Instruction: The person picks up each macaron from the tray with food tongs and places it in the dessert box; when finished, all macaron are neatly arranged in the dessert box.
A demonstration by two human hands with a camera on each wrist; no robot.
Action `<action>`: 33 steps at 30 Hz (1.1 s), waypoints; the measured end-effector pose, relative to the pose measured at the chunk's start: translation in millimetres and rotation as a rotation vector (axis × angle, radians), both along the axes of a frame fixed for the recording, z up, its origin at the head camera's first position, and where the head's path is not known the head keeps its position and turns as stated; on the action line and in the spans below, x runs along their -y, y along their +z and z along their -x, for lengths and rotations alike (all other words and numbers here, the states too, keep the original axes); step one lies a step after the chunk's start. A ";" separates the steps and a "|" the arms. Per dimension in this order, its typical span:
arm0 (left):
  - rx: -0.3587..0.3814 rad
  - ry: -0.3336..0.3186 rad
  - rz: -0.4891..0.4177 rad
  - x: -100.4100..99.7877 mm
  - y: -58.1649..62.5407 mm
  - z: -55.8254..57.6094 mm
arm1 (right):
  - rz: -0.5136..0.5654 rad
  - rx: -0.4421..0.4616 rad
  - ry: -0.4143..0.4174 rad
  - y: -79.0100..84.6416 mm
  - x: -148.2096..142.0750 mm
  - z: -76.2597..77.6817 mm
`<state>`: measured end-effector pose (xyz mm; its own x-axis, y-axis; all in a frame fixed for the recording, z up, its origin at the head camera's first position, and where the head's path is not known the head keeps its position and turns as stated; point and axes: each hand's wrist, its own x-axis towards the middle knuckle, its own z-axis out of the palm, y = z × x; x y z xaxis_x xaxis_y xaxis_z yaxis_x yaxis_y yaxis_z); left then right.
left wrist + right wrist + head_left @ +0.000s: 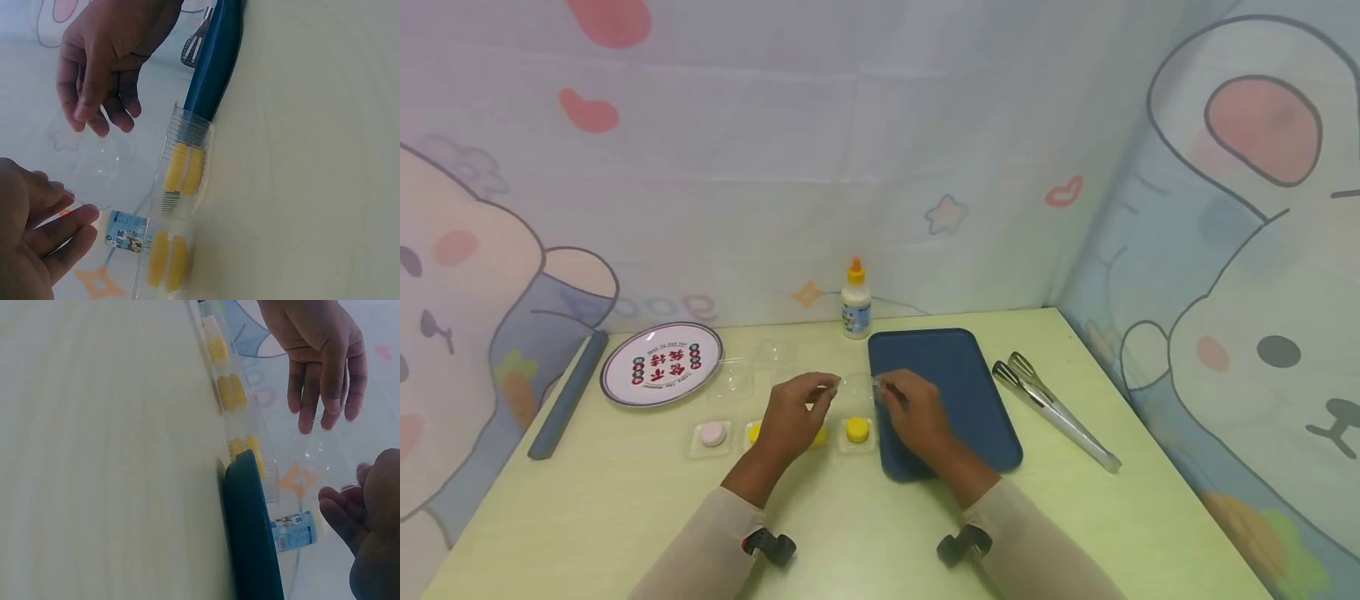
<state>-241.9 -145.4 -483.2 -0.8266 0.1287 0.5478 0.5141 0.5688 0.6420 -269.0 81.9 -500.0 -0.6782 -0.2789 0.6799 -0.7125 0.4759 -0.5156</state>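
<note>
A clear plastic lid (856, 392) is held up by its two sides, above and behind a yellow macaron (857, 430) in a shallow clear box (846, 447). My left hand (796, 412) pinches the lid's left edge between thumb and fingertips. On the opposite edge, my right hand (917, 412) pinches it, partly over the blue tray. Round markings show through the lid (103, 159) in the left wrist view. More yellow macarons (232, 392) sit in boxes along the row, partly hidden by my left hand in the head view. A pink macaron (712, 432) lies leftmost.
The dark blue tray (955, 358) lies to the right, with metal tongs (1060, 412) beyond it. Behind stands a glue bottle (856, 307). Clear lids (732, 379) lie near a printed plate (658, 398); a blue-grey rolled strip (568, 396) is at far left.
</note>
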 end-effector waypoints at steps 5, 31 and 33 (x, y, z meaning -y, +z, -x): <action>0.033 -0.037 -0.035 0.7 -0.9 -6.0 | 0.007 0.025 0.057 3.8 -4.3 -6.6; -0.173 -0.119 0.114 7.0 -10.0 -21.4 | 0.107 0.874 0.222 18.9 -22.4 -9.6; -0.110 -0.111 0.114 7.4 -9.6 -21.9 | 0.078 0.852 0.198 17.8 -23.1 -9.9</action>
<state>-219.9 -152.8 -492.9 -0.7396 0.2824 0.6110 0.6415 0.5704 0.5130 -259.1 105.0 -482.2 -0.9079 -0.4189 -0.0135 -0.1364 0.3258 -0.9356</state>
